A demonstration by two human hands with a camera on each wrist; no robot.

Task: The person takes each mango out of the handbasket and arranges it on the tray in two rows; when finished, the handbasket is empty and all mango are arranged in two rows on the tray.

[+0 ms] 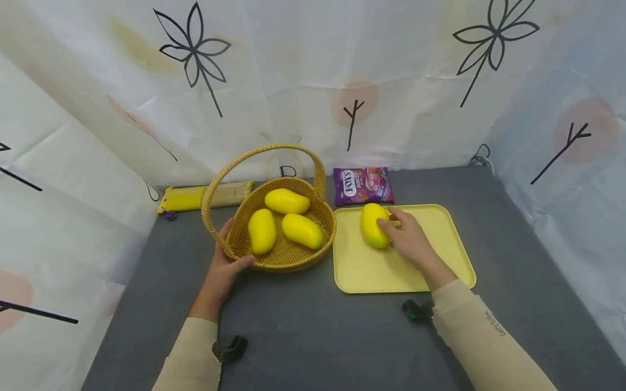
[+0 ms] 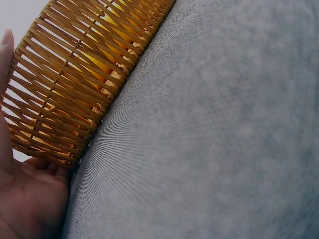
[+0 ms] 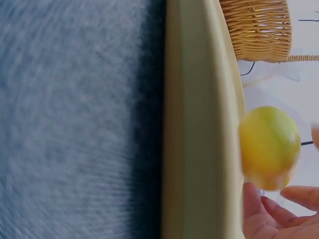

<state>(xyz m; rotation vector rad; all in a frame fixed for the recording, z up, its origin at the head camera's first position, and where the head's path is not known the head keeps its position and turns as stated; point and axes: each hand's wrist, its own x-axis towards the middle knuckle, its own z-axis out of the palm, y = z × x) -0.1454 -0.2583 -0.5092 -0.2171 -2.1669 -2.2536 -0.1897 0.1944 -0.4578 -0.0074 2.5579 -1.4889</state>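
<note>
A woven basket [image 1: 286, 266] with a tall arched handle stands left of centre, holding three yellow mangoes, one of them a mango [image 1: 262, 232] near its left wall. My left hand [image 1: 226, 271] grips the basket's left side, thumb at the front and fingers round the far side; the left wrist view shows the palm by the wicker [image 2: 65, 84]. On a pale yellow tray [image 1: 406, 277] rests another mango [image 1: 374, 225]. My right hand [image 1: 408, 236] is at its right side, thumb overlapping it in the head view. The right wrist view shows the thumb apart from this mango [image 3: 269, 144], fingers loosely bent beside it.
Behind the tray lies a purple candy packet [image 1: 363, 185]. A yellow packet with a clear part [image 1: 183, 199] lies behind the basket on the left. Patterned white cloth [image 1: 293, 70] hangs round the grey table [image 1: 313, 331].
</note>
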